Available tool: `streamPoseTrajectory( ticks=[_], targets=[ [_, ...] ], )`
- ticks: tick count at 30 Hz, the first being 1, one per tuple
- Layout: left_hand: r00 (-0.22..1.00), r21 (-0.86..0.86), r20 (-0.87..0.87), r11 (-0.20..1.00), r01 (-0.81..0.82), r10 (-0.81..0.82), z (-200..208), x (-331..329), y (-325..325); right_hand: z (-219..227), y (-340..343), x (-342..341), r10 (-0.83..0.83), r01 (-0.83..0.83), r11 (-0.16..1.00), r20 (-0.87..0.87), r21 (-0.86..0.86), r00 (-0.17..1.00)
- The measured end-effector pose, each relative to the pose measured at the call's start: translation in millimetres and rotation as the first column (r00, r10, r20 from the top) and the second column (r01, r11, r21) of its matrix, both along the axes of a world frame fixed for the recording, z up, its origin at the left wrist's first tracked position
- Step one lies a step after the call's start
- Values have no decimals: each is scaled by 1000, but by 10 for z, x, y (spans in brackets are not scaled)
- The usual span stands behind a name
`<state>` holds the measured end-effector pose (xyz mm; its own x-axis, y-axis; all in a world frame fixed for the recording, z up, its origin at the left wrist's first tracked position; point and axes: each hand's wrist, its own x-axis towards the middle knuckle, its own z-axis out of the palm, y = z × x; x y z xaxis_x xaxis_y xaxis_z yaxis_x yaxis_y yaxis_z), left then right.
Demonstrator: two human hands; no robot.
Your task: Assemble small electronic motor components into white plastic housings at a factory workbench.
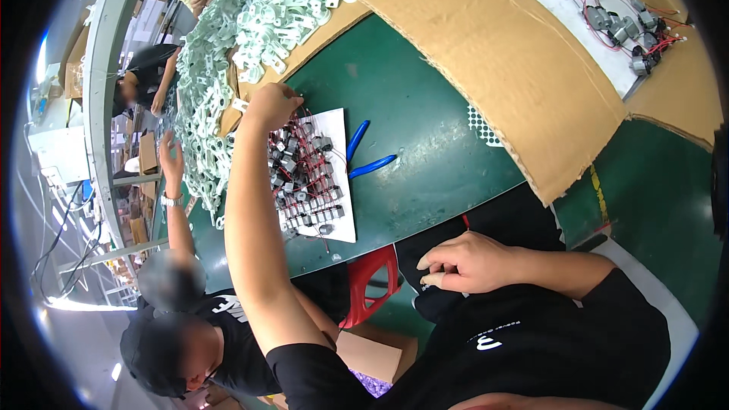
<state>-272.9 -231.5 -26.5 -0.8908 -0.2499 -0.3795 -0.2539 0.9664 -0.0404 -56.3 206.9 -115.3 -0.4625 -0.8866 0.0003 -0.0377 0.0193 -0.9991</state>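
My left hand (273, 106) reaches out over the far edge of a white sheet (339, 182) lying on the green table. Its fingers are closed together; what they hold, if anything, is too small to make out. Small grey motors with red wires (307, 175) crowd that sheet, some in rows at its near side, others heaped under my left forearm. Just right of them lie blue-handled pliers (363, 153), handles spread. Close to my body, over my dark clothing, my right hand (471, 262) hangs with loosely bent fingers, thumb apart from them, nothing visible in it.
Pale green plastic parts (266, 23) form a big pile at the far left. A bent cardboard sheet (493, 53) stands across the right; beyond it more wired motors (623, 26) rest on white. A co-worker (182, 349) sits at left, beside a red stool (372, 288).
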Motion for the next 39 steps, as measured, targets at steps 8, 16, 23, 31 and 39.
streamPoseTrajectory(
  ticks=[8,16,23,31,39],
  targets=[
    [963,-34,-143,974,225,-227,148,249,247,-101,32,-61,-39,37,999,-42,-34,998],
    [967,130,-244,986,104,-70,549,449,403,-82,73,-17,-45,45,999,-62,2,997],
    [889,255,-458,958,130,2,688,704,560,95,116,-40,-23,26,999,-76,39,997],
    [812,452,-568,876,170,135,819,944,1149,376,214,-333,-215,213,977,-192,-29,958],
    [736,473,-676,752,459,-24,122,1425,1894,511,104,-1068,-505,516,838,-609,-176,612]
  ],
)
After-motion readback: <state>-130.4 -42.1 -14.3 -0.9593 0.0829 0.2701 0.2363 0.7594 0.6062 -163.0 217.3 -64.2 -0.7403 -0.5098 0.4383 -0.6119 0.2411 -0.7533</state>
